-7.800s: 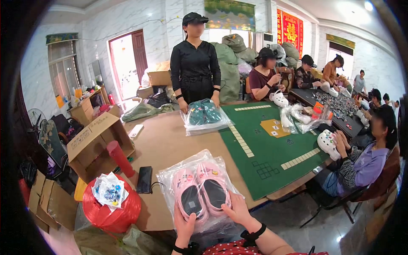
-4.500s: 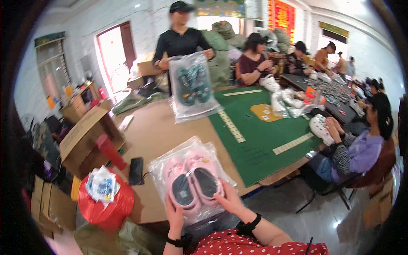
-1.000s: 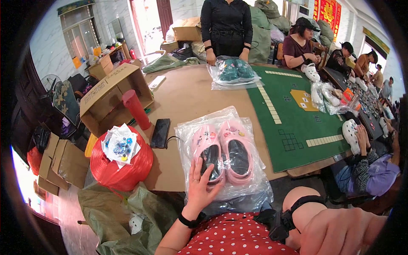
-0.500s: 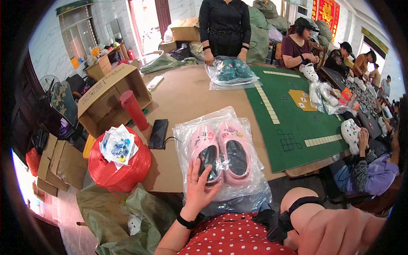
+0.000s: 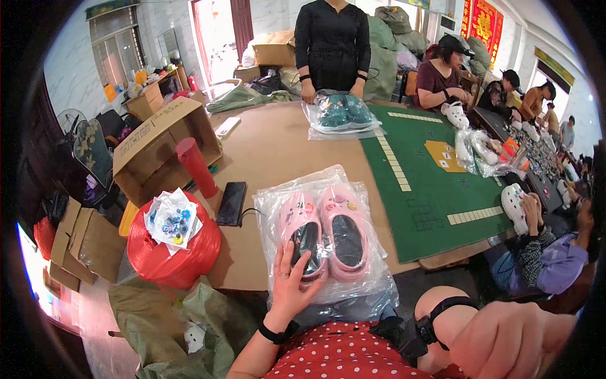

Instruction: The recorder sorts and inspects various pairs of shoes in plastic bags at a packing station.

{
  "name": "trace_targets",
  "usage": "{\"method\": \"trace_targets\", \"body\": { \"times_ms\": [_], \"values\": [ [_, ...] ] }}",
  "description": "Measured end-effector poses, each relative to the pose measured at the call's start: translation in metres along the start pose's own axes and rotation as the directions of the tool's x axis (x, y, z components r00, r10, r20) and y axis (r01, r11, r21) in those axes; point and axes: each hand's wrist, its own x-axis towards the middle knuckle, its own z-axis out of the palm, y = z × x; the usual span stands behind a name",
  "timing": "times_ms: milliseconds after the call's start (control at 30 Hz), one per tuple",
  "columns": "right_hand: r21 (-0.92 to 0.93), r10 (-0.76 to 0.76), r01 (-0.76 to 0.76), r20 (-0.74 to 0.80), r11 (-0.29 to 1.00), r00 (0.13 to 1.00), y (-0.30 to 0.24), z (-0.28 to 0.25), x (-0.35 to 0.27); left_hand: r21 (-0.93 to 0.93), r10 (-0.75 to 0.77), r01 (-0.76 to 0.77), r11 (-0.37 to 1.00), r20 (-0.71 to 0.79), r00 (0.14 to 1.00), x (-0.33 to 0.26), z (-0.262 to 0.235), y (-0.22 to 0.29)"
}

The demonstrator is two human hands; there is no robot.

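Pink clogs with dark insides lie in a clear plastic bag on the brown desk, beside its green mat marked with pale tile strips. Near the desk's left edge stand a black phone, a red cylinder and a red spool; teal clogs in another clear bag sit at the far edge.

Clear plastic bag of pink clogs lies at the near edge of the surface. A second clear bag, teal shoes inside, sits far across. Open brown cardboard box stands left, red banner hangs on the back wall.

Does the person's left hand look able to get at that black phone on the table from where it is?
Probably yes. The left hand rests on the bagged pink clogs, and the black phone lies just to its left on bare table, with nothing between.
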Motion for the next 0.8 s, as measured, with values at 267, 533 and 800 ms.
{"method": "trace_targets", "body": {
  "times_ms": [267, 533, 800],
  "values": [
    [-0.392, 0.065, -0.367, -0.604, 0.843, 0.794, 0.050, 0.000, -0.071, 0.003, -0.001, 0.001, 1.000, -0.017, 1.000, -0.006, -0.002, -0.007],
    [-0.656, 0.214, -0.738, -0.706, 0.160, 0.675, 0.134, -0.039, -0.151, -0.395, -0.202, 0.166, 0.903, -0.052, 0.978, 0.005, -0.031, 0.001],
    [-0.487, 0.400, -0.873, -0.803, -0.014, 0.442, 0.203, -0.038, -0.204, -0.329, -0.477, 0.490, 0.808, 0.123, 0.870, 0.020, -0.012, -0.032]
  ]
}}
